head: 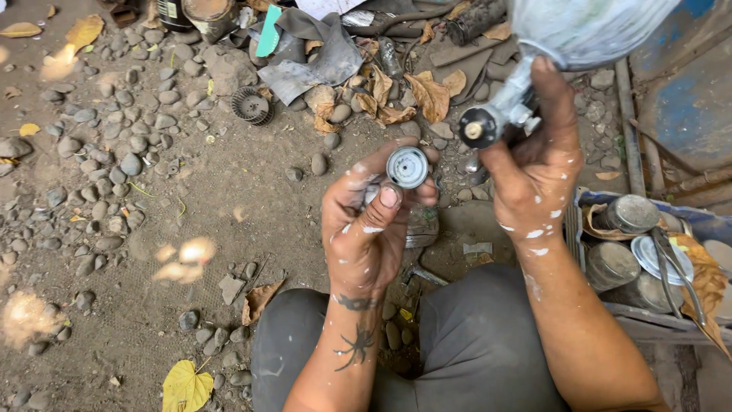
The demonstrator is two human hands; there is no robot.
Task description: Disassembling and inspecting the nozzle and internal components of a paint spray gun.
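The left hand [374, 221] pinches a small round metal cap [406, 167] between the thumb and the fingertips, and its open face looks up to the camera. The right hand [537, 164] is closed around the body of a spray gun [499, 114], which is tilted so that its round black nozzle [474, 130] points toward the cap; the two parts are near but apart. The pale cup [587, 27] of the gun sits above the hand, at the upper edge of the view. Both hands have white paint spots, so I judge the grip can be slippery. If the pinch loosens, the cap can fall on the ground [191, 191] between the stones [122, 137] and dry leaves [427, 91], where dirt may enter it. If the cap meets the nozzle crooked, it may jam. The tins [629, 214] in the box [709, 225] at the right edge are close to the right forearm and may be knocked.
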